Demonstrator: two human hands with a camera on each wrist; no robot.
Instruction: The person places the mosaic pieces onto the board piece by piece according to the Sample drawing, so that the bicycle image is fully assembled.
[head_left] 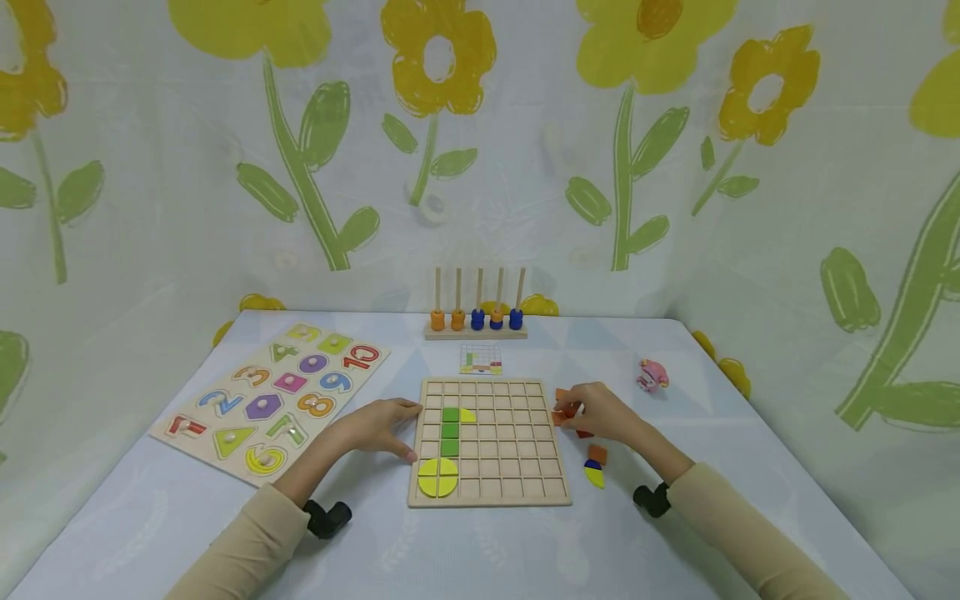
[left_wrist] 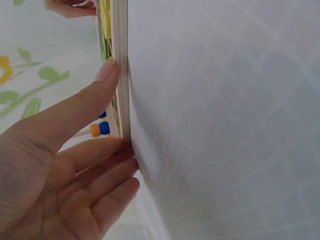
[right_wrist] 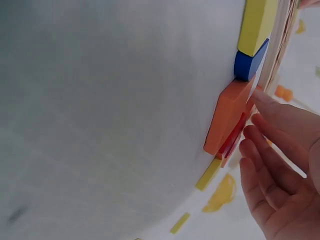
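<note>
A wooden grid board (head_left: 510, 467) lies flat on the table. On its left part are green squares (head_left: 450, 431), a yellow rounded piece (head_left: 468, 416) and a circle of yellow quarter pieces (head_left: 438, 477). My left hand (head_left: 378, 427) rests against the board's left edge, thumb and fingertips touching the side, thumb spread from the fingers (left_wrist: 102, 180). Right of the board, my right hand (head_left: 600, 411) pinches an orange block (head_left: 558, 418) between thumb and fingertips; its fingers partly hide red pieces (right_wrist: 233, 137). Nearer me lie another orange block (head_left: 597, 454), a blue piece (head_left: 592, 465) and a yellow piece (head_left: 595, 477).
A wooden number-and-shape puzzle (head_left: 273, 400) lies at the left. Behind the board are a small pattern card (head_left: 481, 360) and a peg stand (head_left: 476, 332) with orange and blue beads. A pink figurine (head_left: 653, 375) stands at the right. A flower-printed curtain (head_left: 480, 233) surrounds the table.
</note>
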